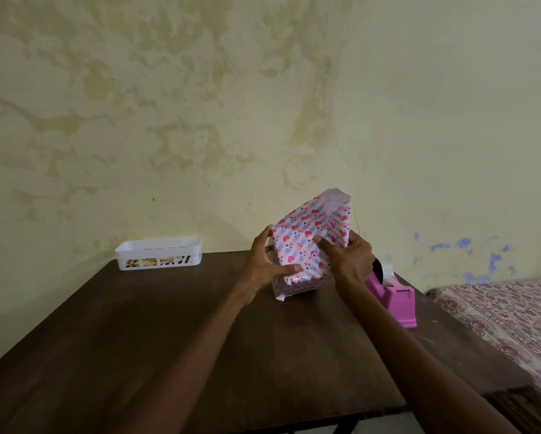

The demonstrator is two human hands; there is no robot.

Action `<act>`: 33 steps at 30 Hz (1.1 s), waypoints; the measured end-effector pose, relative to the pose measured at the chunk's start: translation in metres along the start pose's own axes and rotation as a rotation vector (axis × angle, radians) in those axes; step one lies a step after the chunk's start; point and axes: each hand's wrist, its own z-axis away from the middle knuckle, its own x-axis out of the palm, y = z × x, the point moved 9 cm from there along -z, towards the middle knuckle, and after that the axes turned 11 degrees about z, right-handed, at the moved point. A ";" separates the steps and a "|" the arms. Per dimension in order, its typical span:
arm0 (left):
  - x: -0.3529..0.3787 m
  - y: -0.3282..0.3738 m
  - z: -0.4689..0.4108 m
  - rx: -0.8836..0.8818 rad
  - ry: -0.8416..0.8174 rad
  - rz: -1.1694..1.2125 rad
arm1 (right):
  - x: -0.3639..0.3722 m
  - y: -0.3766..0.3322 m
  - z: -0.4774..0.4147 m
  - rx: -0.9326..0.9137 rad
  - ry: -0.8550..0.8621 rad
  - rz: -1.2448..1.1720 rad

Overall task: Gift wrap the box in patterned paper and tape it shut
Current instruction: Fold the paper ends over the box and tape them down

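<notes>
Both arms point(200, 355) reach over the table point(137, 339) where the left hand point(263, 264) and right hand point(352, 261) grip the tipped box point(300, 245), and its open top paper point(335, 198) could pop loose if fingers point(289, 270) slip.

White basket point(156, 253) (far-left) on table point(137, 324).

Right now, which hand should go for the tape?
Right. The right hand grips the box on the side where the dispenser stands, close beside it. The left hand holds the box's far side and can likely steady it alone.
</notes>
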 end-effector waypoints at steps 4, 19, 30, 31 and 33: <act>0.007 -0.002 0.006 -0.040 -0.154 0.025 | 0.000 0.003 -0.001 0.013 -0.006 -0.029; 0.006 0.009 0.012 0.080 -0.219 -0.205 | 0.002 0.008 -0.004 0.035 0.007 -0.056; -0.005 0.011 0.006 0.110 -0.056 -0.204 | 0.001 0.001 0.000 0.007 0.041 -0.023; -0.007 0.010 0.005 0.101 -0.030 -0.213 | 0.001 0.000 0.001 0.006 0.042 -0.023; -0.009 0.007 0.003 0.077 0.013 -0.216 | 0.001 -0.001 0.002 -0.002 0.041 -0.028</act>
